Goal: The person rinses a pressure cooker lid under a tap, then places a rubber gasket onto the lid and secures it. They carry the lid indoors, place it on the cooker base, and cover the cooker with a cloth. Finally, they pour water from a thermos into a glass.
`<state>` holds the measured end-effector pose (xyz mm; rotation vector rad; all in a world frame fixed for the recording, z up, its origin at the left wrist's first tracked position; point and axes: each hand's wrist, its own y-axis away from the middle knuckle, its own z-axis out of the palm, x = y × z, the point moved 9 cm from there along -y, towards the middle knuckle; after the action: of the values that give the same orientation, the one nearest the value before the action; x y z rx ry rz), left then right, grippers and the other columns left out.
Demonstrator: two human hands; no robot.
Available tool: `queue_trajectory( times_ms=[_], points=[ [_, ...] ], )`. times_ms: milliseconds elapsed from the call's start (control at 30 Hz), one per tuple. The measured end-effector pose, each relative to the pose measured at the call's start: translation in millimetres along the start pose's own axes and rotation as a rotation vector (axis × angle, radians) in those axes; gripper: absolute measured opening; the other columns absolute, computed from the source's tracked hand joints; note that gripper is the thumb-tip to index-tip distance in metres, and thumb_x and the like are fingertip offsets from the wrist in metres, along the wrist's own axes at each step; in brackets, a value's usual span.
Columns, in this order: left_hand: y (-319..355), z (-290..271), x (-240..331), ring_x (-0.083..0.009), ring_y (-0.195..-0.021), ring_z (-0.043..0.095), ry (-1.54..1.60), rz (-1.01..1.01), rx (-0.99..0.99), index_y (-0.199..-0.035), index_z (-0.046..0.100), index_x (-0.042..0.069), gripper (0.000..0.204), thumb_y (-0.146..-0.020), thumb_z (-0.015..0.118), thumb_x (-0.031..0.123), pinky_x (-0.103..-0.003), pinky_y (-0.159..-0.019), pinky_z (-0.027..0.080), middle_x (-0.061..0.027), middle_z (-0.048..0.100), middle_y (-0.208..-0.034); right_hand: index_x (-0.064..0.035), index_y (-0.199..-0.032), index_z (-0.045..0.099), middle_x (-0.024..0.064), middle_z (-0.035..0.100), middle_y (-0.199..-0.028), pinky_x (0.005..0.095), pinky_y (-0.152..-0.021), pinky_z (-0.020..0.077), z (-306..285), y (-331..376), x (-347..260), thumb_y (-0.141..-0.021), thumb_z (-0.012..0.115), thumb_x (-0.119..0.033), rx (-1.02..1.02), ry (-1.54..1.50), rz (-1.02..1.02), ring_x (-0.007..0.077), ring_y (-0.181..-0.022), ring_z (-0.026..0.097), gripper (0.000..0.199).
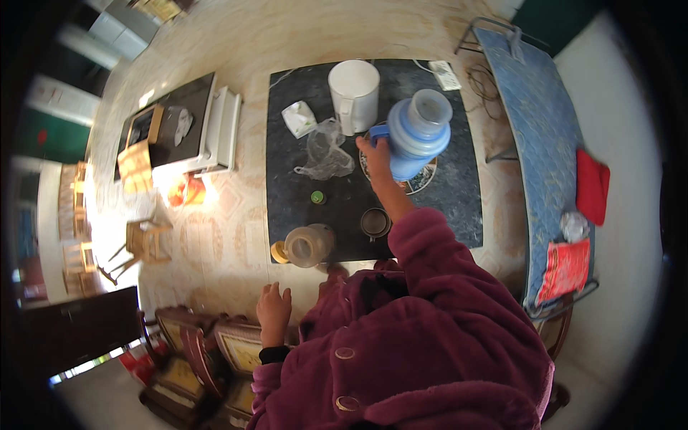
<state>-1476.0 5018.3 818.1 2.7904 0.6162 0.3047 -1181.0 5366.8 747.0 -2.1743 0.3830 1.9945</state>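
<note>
My right hand point(378, 156) is closed round the handle of a blue plastic jug point(418, 140) with a clear, pale top. The jug stands over a round patterned tray point(423, 184) on the dark table. Empty, with its fingers loosely apart, my left hand point(274, 312) hangs below the table's near edge. Left of the blue jug are a tall white pitcher point(354, 89) and a crumpled clear plastic bag point(326, 152). Closer to me lie a small green cap point(318, 197), a cup with a dark inside point(375, 223) and a brownish translucent container point(309, 246) with a yellow end.
A white-and-green packet point(299, 119) lies on the table's left; a white power strip point(445, 75) sits at its far right corner. A blue-covered bed frame point(534, 136) runs along the right. A wooden stool point(147, 240) and carved chairs point(236, 344) are to the left.
</note>
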Motion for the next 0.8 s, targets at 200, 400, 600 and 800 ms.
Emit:
queue_trajectory(
  times_ms=[200,400,600,800],
  points=[
    [58.4,31.4,-24.5,-0.0377,-0.094,0.062,0.049,-0.212,-0.127,-0.109,0.063,0.004,0.038,-0.086,0.056,0.034,-0.045,-0.08,0.05,-0.0194,0.061,-0.106,-0.0082,-0.084,0.063,0.0008,0.063,-0.083,0.0239,-0.073,0.0382,3.8,-9.4,3.5,-0.091,0.059,-0.036,-0.086,-0.584,0.208,0.0088,-0.076,0.053,0.028],
    [59.5,38.0,-9.4,-0.0388,-0.088,0.062,0.146,-0.121,-0.048,-0.109,0.063,0.005,0.035,-0.088,0.056,0.032,-0.047,-0.076,0.051,-0.0196,0.062,-0.103,-0.008,-0.074,0.063,-0.001,0.06,-0.072,0.0232,-0.07,0.0383,-31.0,3.7,-10.3,-0.095,0.048,-0.044,-0.148,-0.439,0.085,0.0089,-0.069,0.051,0.044],
    [45.3,38.5,1.4,-0.0362,-0.091,0.062,0.158,-0.096,-0.056,-0.109,0.064,0.008,0.032,-0.088,0.055,0.031,-0.045,-0.076,0.052,-0.0153,0.062,-0.107,-0.0073,-0.06,0.05,0.0034,0.047,-0.056,0.0297,-0.06,0.0398,-97.0,-5.7,-19.3,-0.095,0.047,-0.047,-0.095,-0.466,0.071,0.0148,-0.056,0.046,0.053],
    [26.6,-12.5,35.0,-0.034,-0.086,0.063,0.255,0.045,0.153,-0.104,0.065,0.009,0.022,-0.089,0.056,0.023,-0.043,-0.072,0.052,-0.0124,0.065,-0.1,-0.009,-0.058,0.044,0.0036,0.039,-0.05,0.0319,-0.053,0.0371,-159.1,-9.9,-65.4,-0.094,0.05,-0.042,-0.217,-0.596,0.081,0.0159,-0.046,0.037,0.049]
  ],
)
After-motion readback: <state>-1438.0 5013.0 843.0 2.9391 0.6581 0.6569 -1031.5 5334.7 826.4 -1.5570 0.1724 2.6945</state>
